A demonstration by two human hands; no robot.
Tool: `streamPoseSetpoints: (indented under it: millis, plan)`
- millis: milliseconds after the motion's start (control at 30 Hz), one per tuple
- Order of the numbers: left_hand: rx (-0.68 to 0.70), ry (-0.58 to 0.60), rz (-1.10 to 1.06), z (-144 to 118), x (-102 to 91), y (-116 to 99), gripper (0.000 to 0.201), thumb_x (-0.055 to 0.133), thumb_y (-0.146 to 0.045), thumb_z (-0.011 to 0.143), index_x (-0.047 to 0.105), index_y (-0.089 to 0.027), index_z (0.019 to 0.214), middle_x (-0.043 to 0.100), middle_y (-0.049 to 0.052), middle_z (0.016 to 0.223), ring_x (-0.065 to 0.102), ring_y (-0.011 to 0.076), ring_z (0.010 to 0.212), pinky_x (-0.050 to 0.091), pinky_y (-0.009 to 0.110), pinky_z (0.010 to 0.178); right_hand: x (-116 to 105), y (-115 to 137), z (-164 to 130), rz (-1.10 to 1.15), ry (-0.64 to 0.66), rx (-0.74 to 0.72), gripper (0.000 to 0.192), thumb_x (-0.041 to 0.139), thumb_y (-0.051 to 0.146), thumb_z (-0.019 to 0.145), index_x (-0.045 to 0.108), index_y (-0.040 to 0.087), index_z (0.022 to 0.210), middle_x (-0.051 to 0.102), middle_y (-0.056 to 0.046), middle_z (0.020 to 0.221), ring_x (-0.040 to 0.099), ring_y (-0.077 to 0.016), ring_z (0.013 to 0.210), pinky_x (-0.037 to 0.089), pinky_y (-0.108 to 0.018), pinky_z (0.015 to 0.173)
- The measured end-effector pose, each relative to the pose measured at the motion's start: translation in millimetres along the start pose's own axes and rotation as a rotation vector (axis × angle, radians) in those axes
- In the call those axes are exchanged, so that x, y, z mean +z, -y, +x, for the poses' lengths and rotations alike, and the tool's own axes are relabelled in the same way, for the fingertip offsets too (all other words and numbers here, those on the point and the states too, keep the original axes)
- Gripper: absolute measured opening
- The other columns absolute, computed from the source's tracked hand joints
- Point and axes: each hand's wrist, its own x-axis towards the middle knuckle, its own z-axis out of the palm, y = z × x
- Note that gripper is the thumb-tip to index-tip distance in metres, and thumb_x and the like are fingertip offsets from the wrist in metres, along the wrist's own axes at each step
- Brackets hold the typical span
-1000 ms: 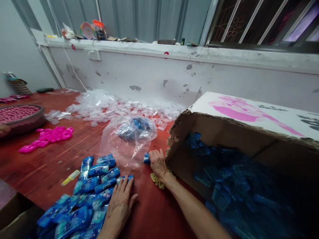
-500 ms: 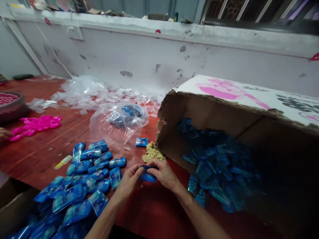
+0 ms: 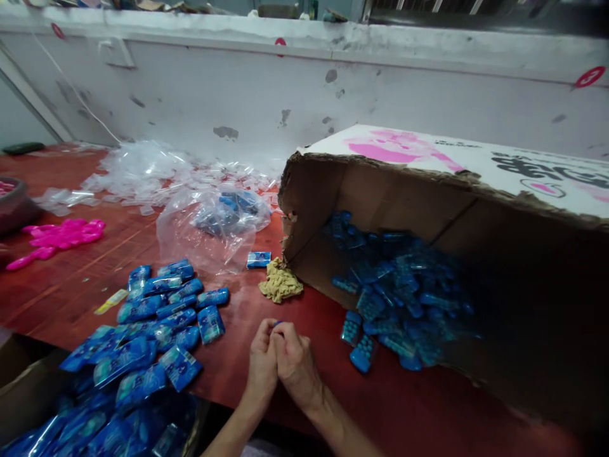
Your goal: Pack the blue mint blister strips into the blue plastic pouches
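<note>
Over the red table, my left hand (image 3: 262, 355) and my right hand (image 3: 299, 365) are closed and pressed together. Both pinch a small blue packet (image 3: 277, 324), of which only a sliver shows between the fingertips; the fingers hide the rest. Just beyond them lies a crumpled yellowish cloth (image 3: 280, 282), with a flat blue pack (image 3: 259, 259) behind it. To the left, several blue printed packets (image 3: 178, 319) are spread in a cluster. On the right, two clear-and-blue bead-filled packs (image 3: 363, 353) lie outside the mouth of a carton.
A torn-edged cardboard carton (image 3: 361, 184) lies on its side at right, holding many blue packs (image 3: 404, 285). A clear plastic bag (image 3: 190, 235), loose clear sleeves (image 3: 143, 168) and a pink pile (image 3: 66, 235) are farther back. An open box (image 3: 28, 393) stands at lower left.
My hands have drawn closer together and now cover the blue packet, which showed more before. The view has shifted, so the carton and packets appear farther left.
</note>
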Motion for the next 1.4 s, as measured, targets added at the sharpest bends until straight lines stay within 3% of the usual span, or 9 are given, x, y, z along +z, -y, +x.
streamPoseSetpoints:
  millis: [133, 333, 567, 667, 833, 933, 1067, 1233, 1400]
  plan:
    - [-0.035, -0.042, -0.036, -10.3, 4.6, -1.5, 0.018, 0.053, -0.036, 0.071, 0.051, -0.018, 0.074, 0.053, -0.002, 0.064, 0.05, 0.012, 0.059, 0.043, 0.024, 0.058, -6.2, -14.4, -2.0, -0.051, -0.015, 0.023, 0.021, 0.03, 0.023, 0.089, 0.05, 0.02, 0.084, 0.064, -0.003, 0.068, 0.063, -0.0147, 0.059, 0.04, -0.02, 0.052]
    - [-0.026, 0.031, 0.056, -9.9, 8.7, -3.6, 0.021, 0.057, -0.039, 0.068, 0.053, -0.018, 0.069, 0.053, -0.002, 0.062, 0.048, 0.0126, 0.058, 0.041, 0.024, 0.055, -11.2, -18.4, -9.8, -0.001, -0.077, 0.039, 0.02, 0.031, 0.022, 0.09, 0.05, 0.02, 0.086, 0.065, -0.004, 0.071, 0.064, -0.0142, 0.062, 0.042, -0.019, 0.055]
    - [-0.126, 0.024, -0.175, -11.1, 21.7, -5.0, 0.025, 0.061, -0.041, 0.065, 0.053, -0.019, 0.073, 0.053, -0.005, 0.061, 0.048, 0.0098, 0.054, 0.04, 0.021, 0.053, -14.9, -16.6, -6.6, 0.01, -0.2, 0.138, 0.023, 0.03, 0.023, 0.089, 0.052, 0.019, 0.083, 0.064, -0.004, 0.07, 0.062, -0.0148, 0.059, 0.041, -0.021, 0.052]
    - [-0.155, -0.003, -0.221, -11.6, 23.6, -8.2, 0.029, 0.067, -0.038, 0.058, 0.053, -0.018, 0.072, 0.054, -0.005, 0.061, 0.049, 0.0091, 0.054, 0.04, 0.02, 0.052, -12.7, -15.0, -8.6, 0.085, -0.193, 0.106, 0.019, 0.034, 0.024, 0.087, 0.052, 0.02, 0.083, 0.065, -0.003, 0.073, 0.063, -0.0149, 0.064, 0.042, -0.021, 0.056]
    - [-0.327, 0.022, -0.349, -12.5, 25.7, -12.4, 0.027, 0.063, -0.04, 0.064, 0.048, -0.02, 0.076, 0.046, -0.009, 0.051, 0.038, 0.0044, 0.038, 0.029, 0.015, 0.038, -13.3, -18.5, -6.6, 0.12, -0.249, 0.184, 0.018, 0.034, 0.023, 0.086, 0.05, 0.02, 0.079, 0.062, -0.001, 0.064, 0.06, -0.0139, 0.055, 0.041, -0.021, 0.05]
    - [-0.275, 0.026, -0.316, -8.4, 26.4, -7.2, 0.026, 0.065, -0.036, 0.061, 0.051, -0.018, 0.073, 0.051, -0.007, 0.055, 0.044, 0.0057, 0.044, 0.034, 0.016, 0.042, -15.3, -14.0, -6.9, 0.131, -0.284, 0.165, 0.017, 0.033, 0.022, 0.087, 0.05, 0.02, 0.083, 0.063, -0.002, 0.069, 0.062, -0.0138, 0.061, 0.043, -0.02, 0.054]
    - [-0.192, 0.046, -0.292, -5.8, 27.8, -1.0, 0.026, 0.07, -0.032, 0.055, 0.053, -0.017, 0.068, 0.053, -0.005, 0.058, 0.048, 0.0075, 0.052, 0.039, 0.018, 0.05, -16.1, -9.7, -5.3, 0.119, -0.221, 0.033, 0.017, 0.035, 0.022, 0.085, 0.052, 0.02, 0.084, 0.066, -0.004, 0.073, 0.063, -0.0141, 0.063, 0.045, -0.021, 0.058]
    - [-0.312, 0.049, -0.366, -9.1, 30.2, -7.2, 0.026, 0.063, -0.04, 0.064, 0.047, -0.019, 0.07, 0.043, -0.01, 0.047, 0.037, 0.0039, 0.038, 0.029, 0.015, 0.038, -15.6, -18.3, -0.9, 0.077, -0.266, 0.16, 0.02, 0.033, 0.024, 0.087, 0.051, 0.019, 0.081, 0.063, -0.003, 0.065, 0.061, -0.0143, 0.057, 0.043, -0.02, 0.051]
    - [-0.313, 0.049, -0.378, -6.2, 31.7, -11.7, 0.029, 0.069, -0.033, 0.056, 0.048, -0.018, 0.07, 0.049, -0.009, 0.051, 0.042, 0.0035, 0.04, 0.034, 0.014, 0.04, -15.2, -22.5, -4.2, 0.103, -0.203, 0.111, 0.016, 0.038, 0.024, 0.085, 0.053, 0.02, 0.081, 0.064, -0.002, 0.069, 0.062, -0.0141, 0.061, 0.043, -0.02, 0.055]
